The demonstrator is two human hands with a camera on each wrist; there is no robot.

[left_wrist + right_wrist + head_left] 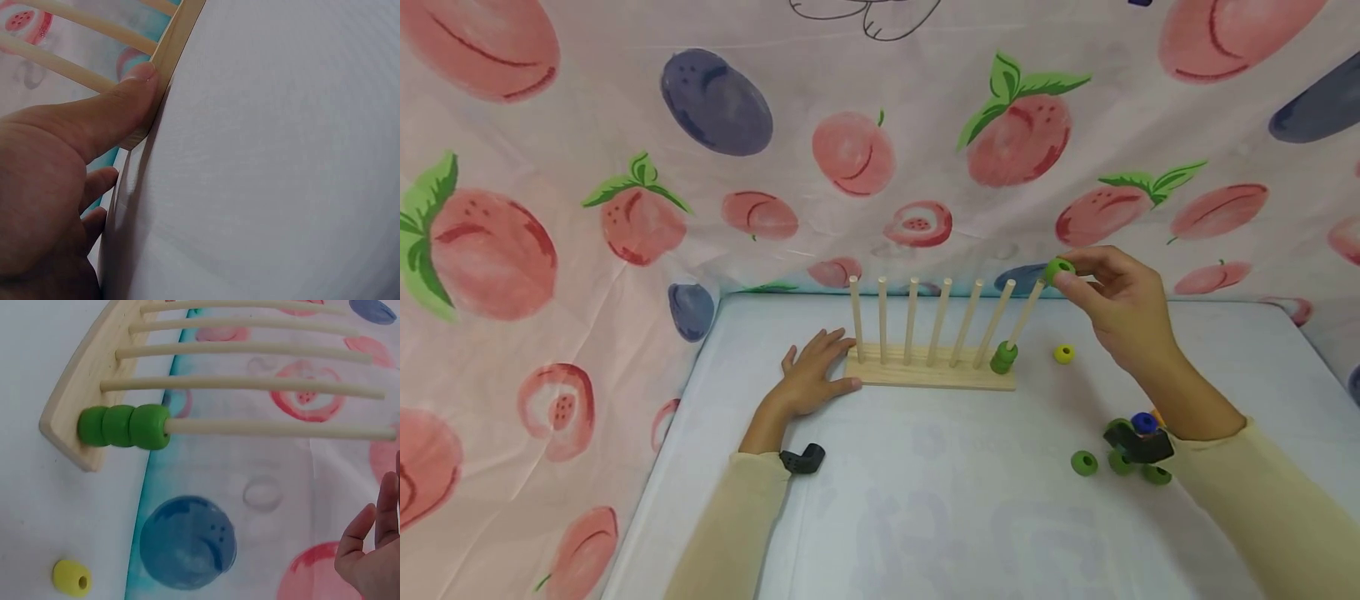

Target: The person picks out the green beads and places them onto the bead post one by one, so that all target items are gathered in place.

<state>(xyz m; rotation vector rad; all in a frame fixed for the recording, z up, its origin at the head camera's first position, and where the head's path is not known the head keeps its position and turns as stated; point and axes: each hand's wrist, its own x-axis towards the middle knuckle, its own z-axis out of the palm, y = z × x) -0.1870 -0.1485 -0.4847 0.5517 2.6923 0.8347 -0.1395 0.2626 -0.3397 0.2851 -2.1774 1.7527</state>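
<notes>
Pinching a green bead (1054, 271), the right hand (1123, 304) is just beside the top of the upright end peg (1025, 317); the left hand (812, 371), fingers spread, touches the wooden base (925, 377) at its other end.

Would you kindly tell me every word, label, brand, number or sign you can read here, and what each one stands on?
No text can be read in any view.
Faint marks on the white table: too blurred to tell whether they are letters.
Wooden peg rack, green beads and fruit-patterned cloth: no lettering visible.
</notes>
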